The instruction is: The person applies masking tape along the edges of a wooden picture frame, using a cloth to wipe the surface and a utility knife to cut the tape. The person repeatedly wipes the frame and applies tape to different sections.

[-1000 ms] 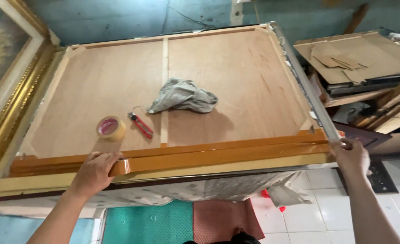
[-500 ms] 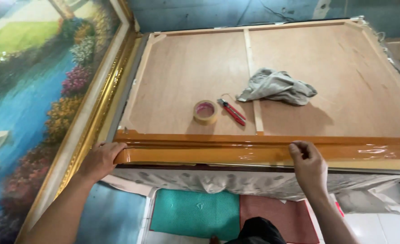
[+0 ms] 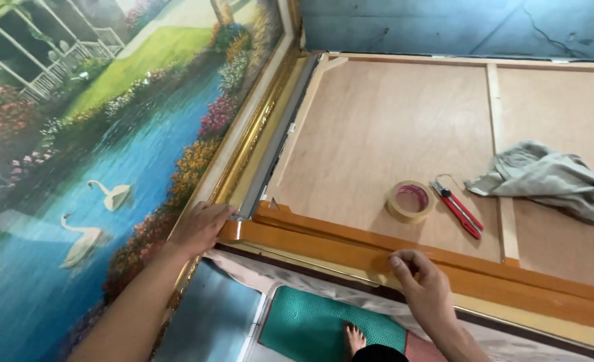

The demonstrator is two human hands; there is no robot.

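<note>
Head view: left hand (image 3: 200,228) now grips the frame (image 3: 350,245) corner; right hand (image 3: 423,281) unmoved.

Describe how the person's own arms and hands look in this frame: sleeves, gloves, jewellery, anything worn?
Both forearms are bare as far as the frame shows; no sleeve is visible. The left hand and right hand are ungloved, with no ring, watch, bracelet or bandage to be seen. Fingernails look short and unpainted. No markings show on either arm.
</note>
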